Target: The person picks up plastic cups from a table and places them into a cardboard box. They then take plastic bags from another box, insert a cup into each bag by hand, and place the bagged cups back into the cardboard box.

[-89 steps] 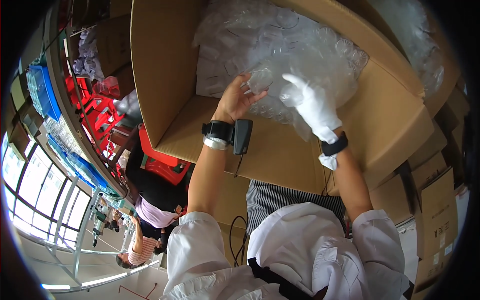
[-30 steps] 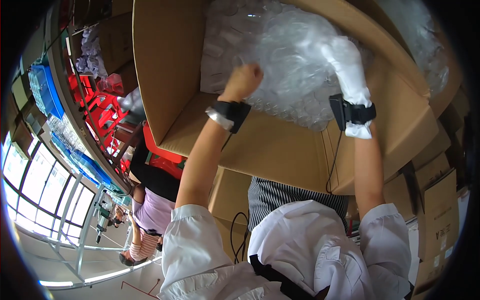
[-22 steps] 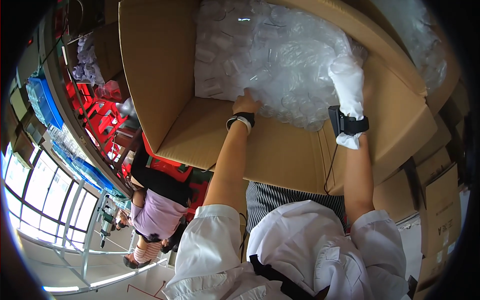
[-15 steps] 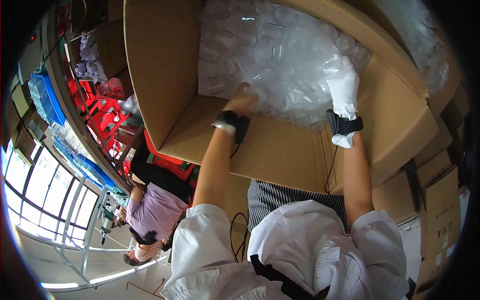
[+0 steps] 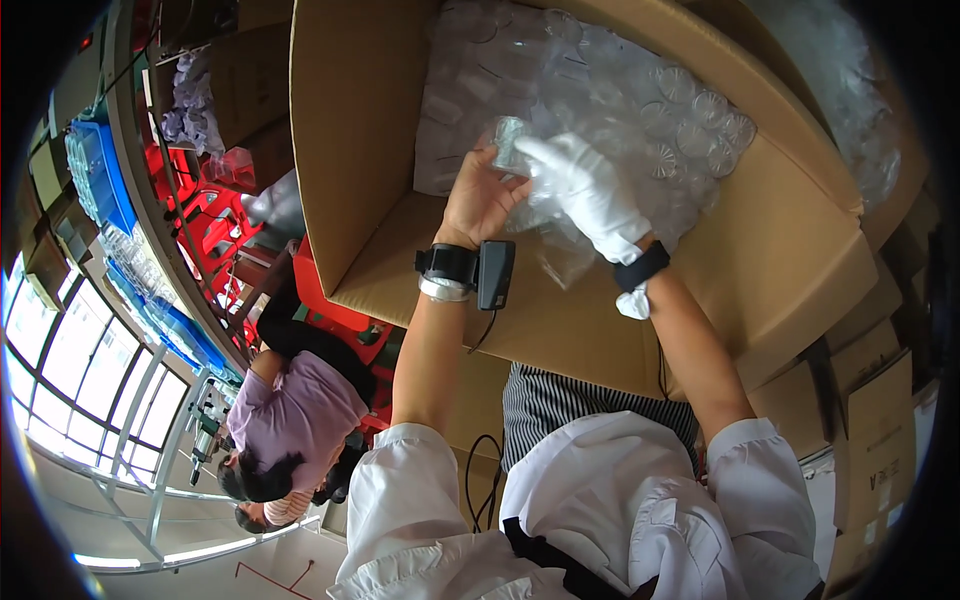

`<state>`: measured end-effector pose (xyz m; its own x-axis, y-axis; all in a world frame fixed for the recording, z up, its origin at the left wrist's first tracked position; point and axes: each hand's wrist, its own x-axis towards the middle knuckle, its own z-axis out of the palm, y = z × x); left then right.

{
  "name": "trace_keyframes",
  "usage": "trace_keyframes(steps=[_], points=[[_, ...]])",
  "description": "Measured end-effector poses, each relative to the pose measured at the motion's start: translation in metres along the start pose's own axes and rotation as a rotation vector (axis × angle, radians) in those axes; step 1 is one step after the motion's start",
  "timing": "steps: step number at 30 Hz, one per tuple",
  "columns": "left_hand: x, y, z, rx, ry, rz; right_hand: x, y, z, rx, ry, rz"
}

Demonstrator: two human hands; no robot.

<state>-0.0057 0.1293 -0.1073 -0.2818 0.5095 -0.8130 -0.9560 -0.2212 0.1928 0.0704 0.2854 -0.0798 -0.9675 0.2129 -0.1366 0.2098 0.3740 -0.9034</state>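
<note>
A large open cardboard box (image 5: 350,130) in front of me holds many clear plastic cups (image 5: 675,120) with round ribbed bases, packed in rows. My bare left hand (image 5: 482,200) is over the box, thumb and fingers closed around a small clear plastic cup (image 5: 508,142). In a white glove, my right hand (image 5: 588,192) reaches across from the right, its fingertips at that cup. It grips crumpled clear plastic film (image 5: 568,258), part of which hangs below the glove. The film hides some of the cups. Both wrists wear black straps, the left with a small black device.
At left are red plastic stools (image 5: 215,225) and blue trays (image 5: 100,170) of clear pieces on a bench. A person in a lilac top (image 5: 300,400) sits there. Stacked cartons (image 5: 875,440) stand at right; a clear plastic bag (image 5: 840,90) lies beyond the box. A cable hangs below.
My gloved right hand has moved left to meet my left hand, drawing the film with it and uncovering round cup bases at right. My left hand has lifted slightly and now holds a cup.
</note>
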Motion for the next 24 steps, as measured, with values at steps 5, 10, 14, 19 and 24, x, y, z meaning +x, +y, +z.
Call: trace_keyframes(steps=[5, 10, 14, 19, 24], points=[[0.002, 0.002, -0.009, -0.015, 0.011, 0.028, 0.006, 0.002, 0.014, -0.155, -0.040, -0.082], [-0.019, 0.015, -0.025, 0.063, 0.322, 0.361, 0.023, -0.033, 0.012, 0.505, -0.145, 0.170], [-0.043, 0.038, 0.018, 0.437, 0.576, 0.790, 0.042, -0.020, 0.018, 0.554, -0.095, 0.143], [-0.067, 0.064, 0.074, 0.876, 0.401, 1.014, 0.054, -0.026, 0.021, 0.557, -0.103, 0.012], [-0.061, 0.089, 0.108, 0.950, -0.100, 0.998, 0.055, -0.050, 0.003, 0.563, -0.212, -0.033]])
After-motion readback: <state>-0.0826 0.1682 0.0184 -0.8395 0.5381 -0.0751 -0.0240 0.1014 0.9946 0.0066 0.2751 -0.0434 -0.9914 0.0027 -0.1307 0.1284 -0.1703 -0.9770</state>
